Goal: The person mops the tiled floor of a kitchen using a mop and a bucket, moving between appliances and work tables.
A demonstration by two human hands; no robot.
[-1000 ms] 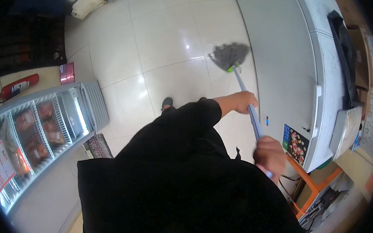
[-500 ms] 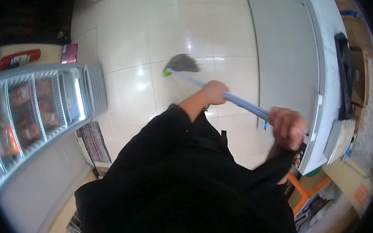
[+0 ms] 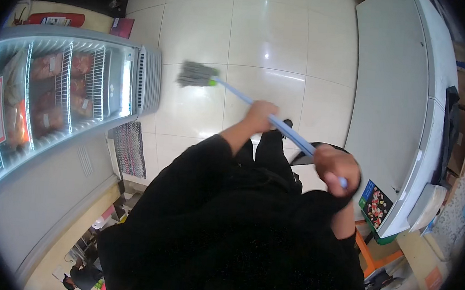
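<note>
9 o'clock: we see a lit display fridge [image 3: 149,80], wire shelves inside, reddish wrapped packs [image 3: 45,118] between them; its far-left end is lost in the dark lens rim. Red fire extinguisher [image 3: 58,19] at 10, just above it. Between 7 and 8, a distant person [image 3: 85,278], too small to make out. 11 o'clock: grey mop head [image 3: 197,74] on glossy pale floor tiles [image 3: 267,34], strands blurred. From it, a pale blue handle [image 3: 292,134] slants toward 3. At about 1, our left hand [image 3: 261,116] is closed round mid-handle, fingertips hard to see. At 3, our right hand [image 3: 339,166] is wrapped near the top, handle end poking out. 2 o'clock: big pale grey cabinet [image 3: 393,75]; can't see inside. Orange frame [image 3: 378,257] at 4, partly hidden by our black sleeve.
</note>
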